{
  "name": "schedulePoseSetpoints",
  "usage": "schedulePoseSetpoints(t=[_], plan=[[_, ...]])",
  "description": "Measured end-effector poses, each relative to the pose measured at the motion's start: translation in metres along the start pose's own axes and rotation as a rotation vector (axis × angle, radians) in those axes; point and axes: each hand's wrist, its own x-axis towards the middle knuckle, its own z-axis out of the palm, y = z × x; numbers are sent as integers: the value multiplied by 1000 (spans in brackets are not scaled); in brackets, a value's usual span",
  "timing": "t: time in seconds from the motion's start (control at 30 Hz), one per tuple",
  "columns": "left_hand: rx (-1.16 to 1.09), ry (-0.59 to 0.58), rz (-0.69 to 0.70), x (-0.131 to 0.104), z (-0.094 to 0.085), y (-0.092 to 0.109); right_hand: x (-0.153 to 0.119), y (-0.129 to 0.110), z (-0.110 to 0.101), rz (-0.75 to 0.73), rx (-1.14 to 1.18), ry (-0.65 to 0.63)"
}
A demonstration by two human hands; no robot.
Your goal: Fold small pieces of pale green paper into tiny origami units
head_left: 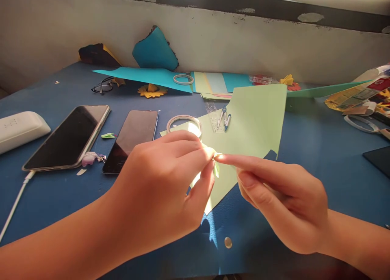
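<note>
Your table [332, 154] presents a dark blue surface, with a bright patch of light towards its front edge. On your left you have a white case [22, 127], then a larger phone [68, 135] with a white cable [16, 202] at its near end, then a smaller phone [134, 135]. Between the two phones lie a purple charm [89, 159] and a green paper scrap [108, 136]. A light green sheet [256, 117] occupies the middle (its left part is obscured from you). Near your front edge, note a round metallic disc [228, 242]; towards the back left, glasses [103, 87].
</note>
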Motion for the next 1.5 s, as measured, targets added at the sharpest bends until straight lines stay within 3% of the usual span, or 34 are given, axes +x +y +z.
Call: schedulePoseSetpoints(t=[0.2, 0.33, 0.43, 0.57, 0.73, 1.1, 1.33, 1.5], plan=[[4, 43, -158, 3, -3, 4, 1, 2, -2, 266, 343, -57], [-184, -33, -351, 5, -6, 6, 3, 2, -5, 400, 578, -99], [-283, -90, -492, 5, -8, 7, 5, 2, -7, 427, 644, -106], [-321, -92, -517, 7, -10, 9, 6, 2, -7, 430, 622, -95], [-329, -92, -487, 7, -11, 8, 3, -1, -7, 330, 449, -82], [-250, -71, -390, 3, -13, 7, 1, -4, 0, -87, -108, -65], [-245, -90, -366, 3, -12, 7, 0, -3, -1, -111, -194, -30], [-126, -56, -217, 5, -8, 4, -1, 0, 1, -152, -259, -10]])
